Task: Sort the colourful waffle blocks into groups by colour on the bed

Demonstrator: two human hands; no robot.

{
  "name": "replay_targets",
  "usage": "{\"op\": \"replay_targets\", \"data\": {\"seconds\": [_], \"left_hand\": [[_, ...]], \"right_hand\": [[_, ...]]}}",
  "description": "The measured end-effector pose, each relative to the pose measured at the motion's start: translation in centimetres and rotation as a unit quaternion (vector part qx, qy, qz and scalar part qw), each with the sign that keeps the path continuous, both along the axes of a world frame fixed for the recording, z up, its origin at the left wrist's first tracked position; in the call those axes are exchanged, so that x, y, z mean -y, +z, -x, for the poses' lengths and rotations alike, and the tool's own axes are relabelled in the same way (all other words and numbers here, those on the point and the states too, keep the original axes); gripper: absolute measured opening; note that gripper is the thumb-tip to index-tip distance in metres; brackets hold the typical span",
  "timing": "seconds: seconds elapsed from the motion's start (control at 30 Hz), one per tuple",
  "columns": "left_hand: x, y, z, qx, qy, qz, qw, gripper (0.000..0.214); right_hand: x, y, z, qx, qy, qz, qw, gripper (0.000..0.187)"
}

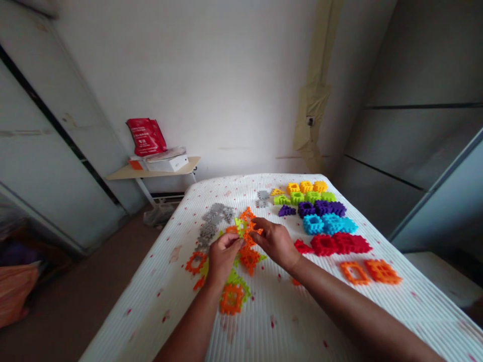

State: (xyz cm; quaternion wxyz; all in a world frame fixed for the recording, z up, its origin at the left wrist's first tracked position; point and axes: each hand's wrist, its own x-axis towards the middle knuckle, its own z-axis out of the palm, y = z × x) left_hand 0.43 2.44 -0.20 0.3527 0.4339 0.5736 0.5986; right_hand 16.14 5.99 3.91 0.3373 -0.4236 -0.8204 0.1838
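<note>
My left hand [222,251] is closed in a pinch, thumb against forefinger, at the lower edge of a lime green interlocking piece [240,227] with toothed edges. Opposite it, my right hand [276,241] has its thumb and forefinger curled round the side of an orange interlocking piece [249,236]. Their fingertips hide part of both pieces. Under and around the hands lies a loose pile of orange and lime pieces, among them an orange square frame [231,299] and an orange ring-like piece [195,262]. Grey pieces [215,216] are heaped just beyond the left hand.
Rows of stacked pieces stand on the right of the white ribbed table cover [151,296]: yellow [306,186], lime [312,196], purple [322,207], blue [329,223], red [341,244] and orange [383,271]. A side table [124,173] carries a red bag [145,137] and a white box [171,163].
</note>
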Motion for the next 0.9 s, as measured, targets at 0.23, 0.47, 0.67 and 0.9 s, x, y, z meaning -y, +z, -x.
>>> {"op": "replay_targets", "data": {"seconds": [0.23, 0.47, 0.67, 0.9], "left_hand": [[0.4, -0.6, -0.2, -0.087, 0.021, -0.054, 0.994, 0.019], [0.4, -1.0, -0.4, -0.163, 0.033, -0.071, 0.983, 0.016], [0.2, -0.6, 0.7, -0.136, 0.079, -0.068, 0.985, 0.020], [-0.1, -1.4, 1.7, -0.110, 0.072, -0.039, 0.991, 0.026]], "right_hand": [[-1.0, -0.4, 3.0, 0.001, -0.013, 0.043, 0.999, 0.033], [-2.1, -0.9, 3.8, -0.057, 0.045, 0.042, 0.996, 0.029], [-9.6, 1.9, -0.6, 0.192, -0.093, -0.042, 0.976, 0.033], [-16.9, 2.0, -5.8, 0.320, -0.203, 0.006, 0.925, 0.034]]}}
